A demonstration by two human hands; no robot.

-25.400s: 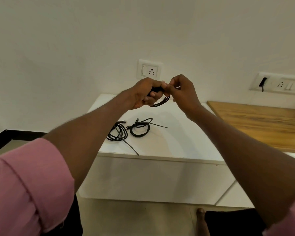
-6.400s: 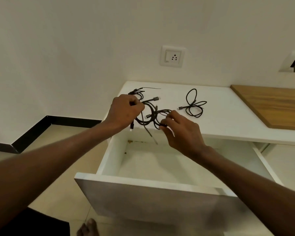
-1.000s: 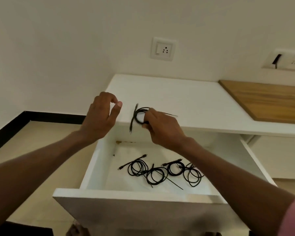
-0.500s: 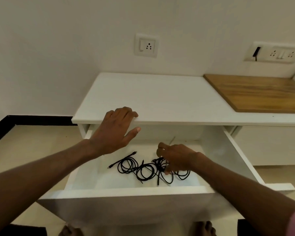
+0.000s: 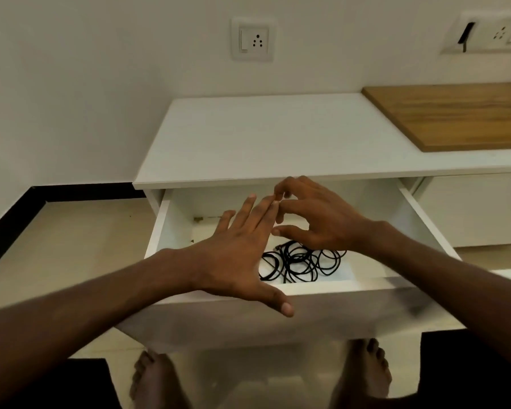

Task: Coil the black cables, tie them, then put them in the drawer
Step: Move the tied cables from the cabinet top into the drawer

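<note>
Several coiled black cables (image 5: 303,262) lie together on the floor of the open white drawer (image 5: 375,283), partly hidden behind my hands. My left hand (image 5: 239,255) hovers flat above the drawer with its fingers spread and holds nothing. My right hand (image 5: 316,219) hangs above the cables with its fingers apart and curved, also with nothing in it. The fingertips of both hands nearly meet over the back of the drawer.
The white countertop (image 5: 278,137) sits above the drawer. A wooden board (image 5: 455,116) lies on it at the right. Wall sockets (image 5: 252,39) are behind. My bare feet (image 5: 157,379) stand below the drawer front.
My right hand has let go of the last coil and risen out of the drawer. My left hand has left the countertop edge and moved over the drawer. The cables lie bunched together.
</note>
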